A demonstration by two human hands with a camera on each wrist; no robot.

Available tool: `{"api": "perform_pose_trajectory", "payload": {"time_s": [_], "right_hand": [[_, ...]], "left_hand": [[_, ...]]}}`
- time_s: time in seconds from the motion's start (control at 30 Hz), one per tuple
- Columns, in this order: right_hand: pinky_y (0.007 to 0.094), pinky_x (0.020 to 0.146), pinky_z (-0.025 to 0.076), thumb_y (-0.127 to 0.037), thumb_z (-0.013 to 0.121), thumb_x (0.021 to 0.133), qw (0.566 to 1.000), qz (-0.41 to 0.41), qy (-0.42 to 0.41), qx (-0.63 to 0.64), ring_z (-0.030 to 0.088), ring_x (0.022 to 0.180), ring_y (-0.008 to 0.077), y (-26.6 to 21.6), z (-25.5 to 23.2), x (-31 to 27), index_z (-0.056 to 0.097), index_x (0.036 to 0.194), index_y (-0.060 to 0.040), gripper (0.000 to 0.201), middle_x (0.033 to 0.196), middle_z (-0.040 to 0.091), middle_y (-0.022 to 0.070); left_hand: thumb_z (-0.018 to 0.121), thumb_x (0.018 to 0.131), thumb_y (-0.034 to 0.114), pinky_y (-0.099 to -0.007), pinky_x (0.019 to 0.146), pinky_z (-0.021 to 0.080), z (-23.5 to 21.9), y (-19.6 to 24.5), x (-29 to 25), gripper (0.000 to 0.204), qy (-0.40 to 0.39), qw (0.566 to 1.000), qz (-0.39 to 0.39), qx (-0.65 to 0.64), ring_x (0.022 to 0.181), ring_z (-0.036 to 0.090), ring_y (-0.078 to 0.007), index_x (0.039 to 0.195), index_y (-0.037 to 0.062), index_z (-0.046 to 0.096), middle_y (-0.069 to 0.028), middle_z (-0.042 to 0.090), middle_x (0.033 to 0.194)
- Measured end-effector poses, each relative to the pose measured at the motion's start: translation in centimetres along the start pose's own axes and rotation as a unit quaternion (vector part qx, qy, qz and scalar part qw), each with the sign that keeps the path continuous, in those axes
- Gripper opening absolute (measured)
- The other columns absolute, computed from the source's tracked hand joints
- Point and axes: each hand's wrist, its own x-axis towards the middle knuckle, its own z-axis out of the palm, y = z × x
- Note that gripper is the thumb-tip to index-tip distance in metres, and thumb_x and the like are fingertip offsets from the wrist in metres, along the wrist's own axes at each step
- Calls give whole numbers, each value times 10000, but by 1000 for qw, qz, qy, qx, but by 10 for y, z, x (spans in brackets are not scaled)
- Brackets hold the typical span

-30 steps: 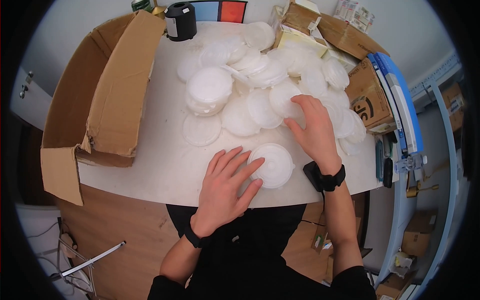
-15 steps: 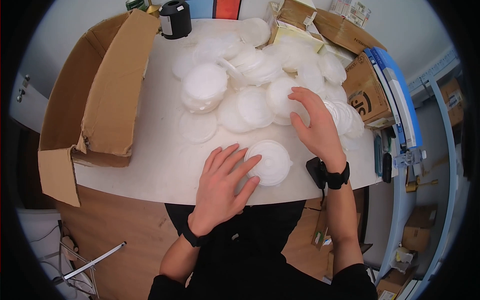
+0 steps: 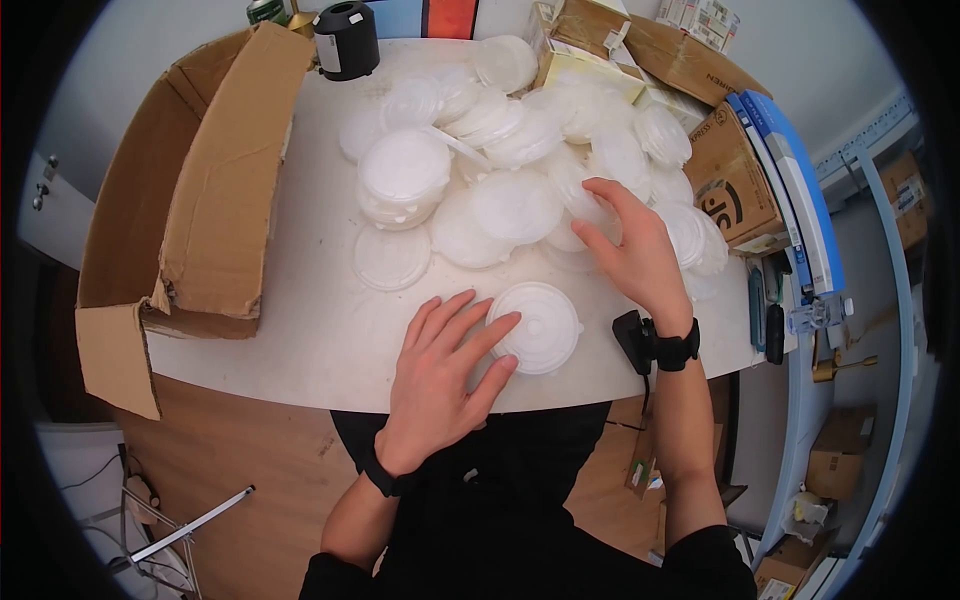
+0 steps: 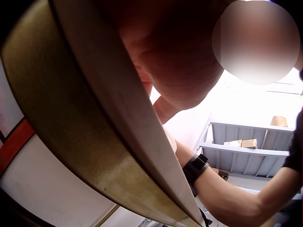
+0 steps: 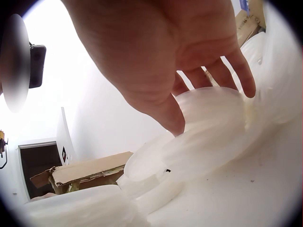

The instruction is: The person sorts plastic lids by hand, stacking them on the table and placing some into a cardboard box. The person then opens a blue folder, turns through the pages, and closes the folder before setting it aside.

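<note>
My left hand point(image 3: 440, 370) is spread at the front of the table, its index finger and thumb straight at the left edge of a round white plastic lid point(image 3: 545, 325) with a small side tab. Farther right, my right hand point(image 3: 640, 250) reaches into the pile of translucent lids point(image 3: 520, 130). Seen from the right wrist, the thumb lies in front of a tilted lid point(image 5: 208, 137) while several fingertips disappear behind its top rim. In the left wrist view, the table's edge point(image 4: 118, 123) cuts across below the left palm point(image 4: 180, 71).
A tall open cardboard box point(image 3: 230, 180) stands on the left. A black cylinder point(image 3: 346, 42) is at the back. On the right are boxes point(image 3: 735, 175), blue binders point(image 3: 795, 190) and a small black device point(image 3: 632, 340). One single lid point(image 3: 391, 257) lies at the pile's front left.
Lids by my right hand have shifted; one under its fingers now looks more tilted, and its neighbour sits farther left and back. My left hand stays at the front lid.
</note>
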Motion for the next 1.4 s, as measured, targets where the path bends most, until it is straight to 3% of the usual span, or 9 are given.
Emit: {"api": "perform_pose_trajectory", "payload": {"time_s": [0.1,0.27,0.57,0.7,0.87,1.07,1.13,1.27,1.4], "right_hand": [[400,947,544,-166,735,927,999,31,39,15,696,1056,379,1,-7,-1,620,1310,-8,430,1152,711,216],[304,923,536,-126,694,995,968,79,135,194,706,1038,200,-1,-20,-17,587,1347,27,398,1136,724,184],[305,945,541,-124,620,1050,891,129,235,366,679,1089,141,-13,-49,-67,532,1410,32,402,1208,733,118],[223,770,486,-80,616,1039,880,173,124,424,603,864,56,-26,-37,-85,546,1397,-1,374,1009,701,31],[211,727,457,-54,636,1021,892,178,48,413,567,814,44,-36,-6,-81,550,1368,-11,360,912,638,-11],[297,890,514,-76,684,990,910,162,-6,382,610,1064,141,-27,5,-86,605,1337,-28,359,1254,620,67],[344,1006,510,-72,688,985,910,138,-13,390,583,1255,202,-28,3,-90,588,1388,-37,417,1397,577,96],[394,1136,451,-43,694,972,906,115,-2,407,478,1429,249,-36,15,-103,540,1453,-36,505,1531,487,134],[434,1224,364,22,725,928,881,89,1,465,395,1502,277,-36,38,-115,457,1505,-22,637,1611,393,171]], "left_hand": [[750,907,205,-540,1171,356,0,0,0,394,1,1000,-1,-1,1327,559,-368,1287,105,731,-166,672,1312],[753,907,206,-538,1172,355,1,-1,0,394,4,1000,-4,-7,1333,557,-366,1287,107,731,-165,671,1315],[763,894,194,-532,1155,375,3,2,2,398,9,1000,-5,5,1313,565,-369,1276,92,728,-166,675,1302],[758,899,183,-501,1121,402,7,3,6,394,25,999,-22,4,1290,571,-375,1275,72,720,-167,682,1283],[724,944,212,-491,1100,401,6,5,9,400,16,999,-4,28,1285,555,-380,1309,51,690,-171,676,1300],[723,943,211,-500,1137,367,3,0,6,682,-22,999,-21,20,1333,510,-416,1520,-23,445,-248,569,1437],[763,906,222,-496,1160,359,-3,3,4,797,-10,993,-49,-109,1370,486,-426,1558,-25,377,-271,474,1527],[814,861,226,-486,1177,353,0,0,5,885,-5,991,-39,-125,1398,468,-428,1579,-6,350,-244,448,1552],[850,813,163,-480,1157,403,6,0,10,793,5,993,-38,-108,1412,477,-402,1509,48,489,-223,460,1540]]}}
